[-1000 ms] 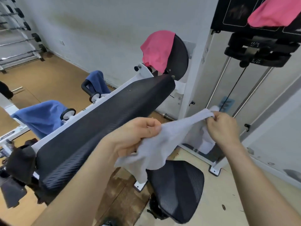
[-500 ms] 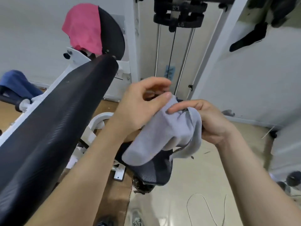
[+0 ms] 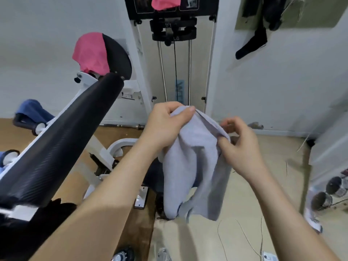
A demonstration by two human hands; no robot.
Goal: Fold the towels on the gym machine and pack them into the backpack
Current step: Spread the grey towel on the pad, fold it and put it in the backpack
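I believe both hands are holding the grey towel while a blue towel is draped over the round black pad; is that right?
Not quite. In the head view the round black pad carries a pink towel, not a blue one. The rest stands: the left hand and the right hand both hold the grey towel.

The light grey towel point(image 3: 192, 162) is plain; one pink towel point(image 3: 90, 53) and a second pink towel point(image 3: 165, 2) are solid pink, the blue towel point(image 3: 32, 110) solid mid-blue. The bench pad point(image 3: 62, 144) is black with a fine woven carbon-fibre pattern, the machine frame point(image 3: 84, 77) white.
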